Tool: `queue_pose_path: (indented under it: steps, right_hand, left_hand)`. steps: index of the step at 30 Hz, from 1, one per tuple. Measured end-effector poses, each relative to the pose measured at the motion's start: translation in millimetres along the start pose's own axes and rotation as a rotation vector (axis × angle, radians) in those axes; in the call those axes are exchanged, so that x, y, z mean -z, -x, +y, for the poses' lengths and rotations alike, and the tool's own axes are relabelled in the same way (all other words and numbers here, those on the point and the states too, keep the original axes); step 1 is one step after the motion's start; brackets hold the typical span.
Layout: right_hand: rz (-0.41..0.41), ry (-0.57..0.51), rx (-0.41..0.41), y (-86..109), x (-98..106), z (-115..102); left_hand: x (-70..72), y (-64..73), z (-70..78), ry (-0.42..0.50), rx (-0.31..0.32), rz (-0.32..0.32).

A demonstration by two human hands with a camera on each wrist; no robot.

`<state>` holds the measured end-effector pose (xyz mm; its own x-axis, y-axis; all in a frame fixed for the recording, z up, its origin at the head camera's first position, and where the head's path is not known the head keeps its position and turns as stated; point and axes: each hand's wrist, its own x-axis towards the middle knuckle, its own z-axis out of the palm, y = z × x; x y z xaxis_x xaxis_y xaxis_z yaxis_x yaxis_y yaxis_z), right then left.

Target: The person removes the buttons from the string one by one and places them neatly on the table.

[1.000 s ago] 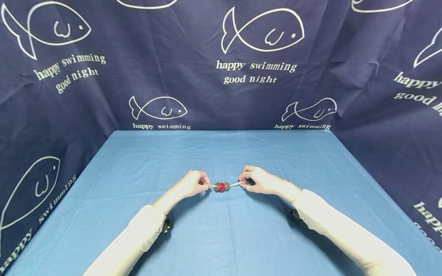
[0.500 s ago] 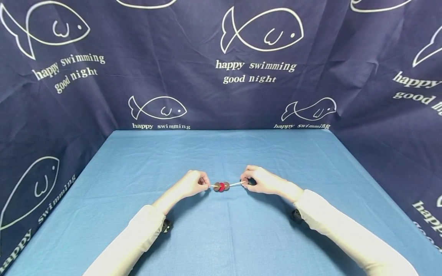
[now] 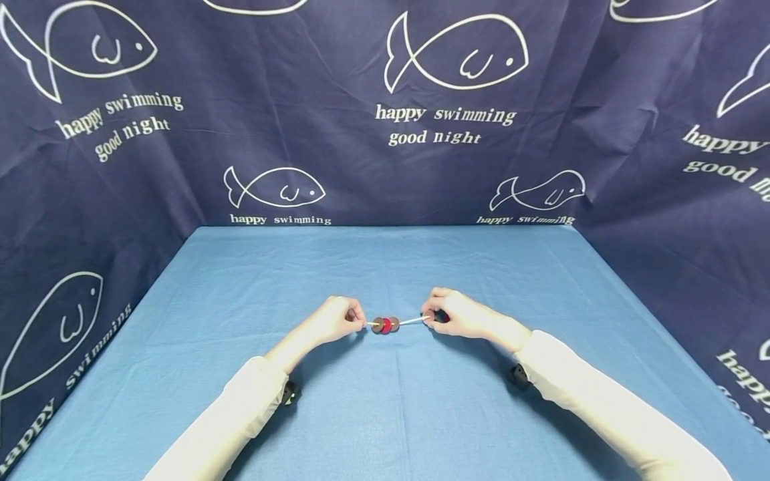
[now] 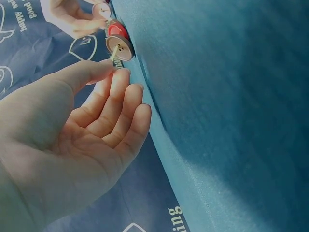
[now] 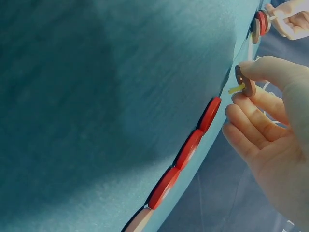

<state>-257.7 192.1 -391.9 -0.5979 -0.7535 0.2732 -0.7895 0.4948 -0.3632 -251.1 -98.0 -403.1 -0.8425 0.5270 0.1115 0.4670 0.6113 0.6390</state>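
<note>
A white cord [image 3: 412,321] runs between my two hands, low over the table. Strung on it close to my left hand [image 3: 337,319] are a red button [image 3: 386,325] and brown buttons [image 3: 376,325] on either side. In the left wrist view, the left thumb and index finger pinch the cord just beside the nearest brown button [image 4: 121,47]. My right hand [image 3: 462,316] pinches another brown button [image 5: 248,86] between thumb and fingertips. Through that button sticks a yellow cord tip [image 5: 235,89]. The other right fingers curl loosely below.
Several red buttons [image 5: 189,149] lie in a row on the blue tablecloth [image 3: 385,267], a pale brown button [image 5: 139,221] at the row's end. The right arm hides most of this row in the head view. A dark fish-print curtain [image 3: 337,133] surrounds the table.
My right hand has shifted slightly right with its brown button, lengthening the cord stretch between the hands. The left hand and the strung buttons stay nearly still.
</note>
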Motion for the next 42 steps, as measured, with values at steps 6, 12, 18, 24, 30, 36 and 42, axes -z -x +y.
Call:
queue_pose_path:
  steps: [6, 12, 18, 24, 30, 36, 42]
  right_hand:
    - [-0.005, -0.007, -0.01, 0.9, 0.8, -1.5]
    - [-0.001, 0.006, -0.007, 2.8, 1.4, -1.4]
    - [-0.002, 0.017, -0.016, 4.3, 2.3, -1.2]
    - [0.003, 0.015, -0.005, 5.9, 2.7, 0.4]
    - [0.004, 0.02, -0.014, 6.9, 2.5, 3.0]
    - [0.007, 0.024, -0.028, 8.5, 2.0, 4.6]
    - [0.01, 0.033, -0.029, 9.7, 1.6, 5.0]
  left_hand:
    - [-0.2, 0.4, -0.1, 0.001, 0.004, -0.001]
    - [0.0, 0.6, 0.1, -0.001, 0.001, 0.001]
    - [-0.3, 0.7, 0.5, 0.005, 0.005, -0.001]
    - [-1.1, 0.2, -0.1, 0.007, 0.017, 0.001]
    - [-0.5, 0.0, 0.5, 0.01, 0.028, -0.002]
    - [-1.0, -0.1, -1.3, -0.001, 0.024, -0.003]
    - [-0.6, 0.1, 0.5, -0.008, 0.031, -0.01]
